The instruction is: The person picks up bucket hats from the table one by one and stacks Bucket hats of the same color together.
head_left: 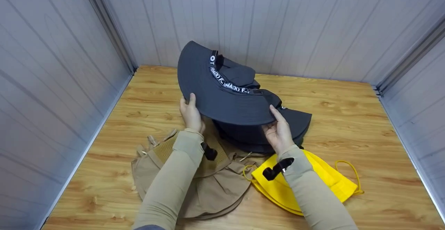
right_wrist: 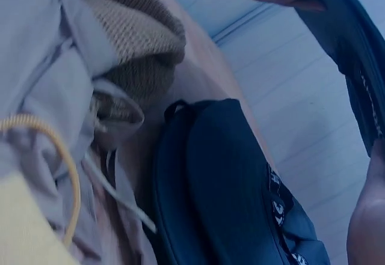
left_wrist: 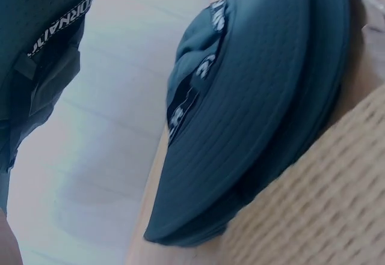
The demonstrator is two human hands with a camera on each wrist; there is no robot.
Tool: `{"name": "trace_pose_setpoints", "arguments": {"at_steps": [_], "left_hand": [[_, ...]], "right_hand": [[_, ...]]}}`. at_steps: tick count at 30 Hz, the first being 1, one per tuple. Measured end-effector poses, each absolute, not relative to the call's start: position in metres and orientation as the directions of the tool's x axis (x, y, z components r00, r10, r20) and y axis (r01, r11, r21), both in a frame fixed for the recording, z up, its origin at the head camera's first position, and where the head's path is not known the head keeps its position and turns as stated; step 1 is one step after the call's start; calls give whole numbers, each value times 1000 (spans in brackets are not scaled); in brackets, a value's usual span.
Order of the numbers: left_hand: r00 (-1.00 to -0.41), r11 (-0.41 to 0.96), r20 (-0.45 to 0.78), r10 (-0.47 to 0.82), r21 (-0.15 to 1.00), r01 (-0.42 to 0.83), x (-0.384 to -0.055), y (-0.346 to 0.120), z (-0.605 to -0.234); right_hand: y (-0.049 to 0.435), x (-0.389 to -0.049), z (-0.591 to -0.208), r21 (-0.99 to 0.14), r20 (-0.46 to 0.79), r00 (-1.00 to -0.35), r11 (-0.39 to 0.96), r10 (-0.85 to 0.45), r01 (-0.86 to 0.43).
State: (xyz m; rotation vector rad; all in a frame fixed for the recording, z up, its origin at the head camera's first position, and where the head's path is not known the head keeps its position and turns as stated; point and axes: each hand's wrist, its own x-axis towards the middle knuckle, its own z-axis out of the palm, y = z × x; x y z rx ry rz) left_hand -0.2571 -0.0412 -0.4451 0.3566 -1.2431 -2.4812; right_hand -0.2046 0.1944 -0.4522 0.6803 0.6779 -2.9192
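A dark grey brimmed hat (head_left: 208, 87) with a white-lettered band is held up, its wide brim turned towards me. My left hand (head_left: 192, 113) grips the brim at its lower left, thumb on top. At the brim's right end, my right hand (head_left: 279, 131) pinches the edge between thumb and fingers. Under the raised hat lies a stack of similar dark hats (head_left: 300, 122), partly hidden by it; the left wrist view shows their layered brims (left_wrist: 258, 97). The right wrist view catches the held hat (right_wrist: 343, 24) from the side, with both hands on it.
Khaki hats (head_left: 215, 191) with mesh panels and cords lie at the front left, below my left forearm. Yellow hats (head_left: 333, 177) with cord loops lie at the front right, partly under my right forearm. Pale panelled walls (head_left: 243, 24) enclose the wooden table (head_left: 347, 125) at back and sides.
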Motion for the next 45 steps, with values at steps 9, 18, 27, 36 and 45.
{"name": "trace_pose_setpoints", "arguments": {"at_steps": [9, 18, 27, 36, 45], "left_hand": [[-930, -557, -49, -365, 812, 176, -243, -13, -456], [-957, -552, -63, -282, 827, 108, -229, 11, -467], [-978, -580, -119, -174, 815, 4, -223, 11, -470], [-981, -571, -175, -83, 815, -97, -225, 2, -468], [-980, -625, -195, 49, 759, -182, -228, -16, -463]], "right_hand": [[193, -207, -448, -239, -473, -876, -971, 95, 24], [193, -206, -447, -239, -445, -881, -969, 161, -57], [203, -201, -451, -326, -447, -860, -940, 247, -101], [228, -200, -451, -407, -445, -865, -913, 233, -36], [262, -198, -455, -461, -457, -872, -885, 175, 65]]}}
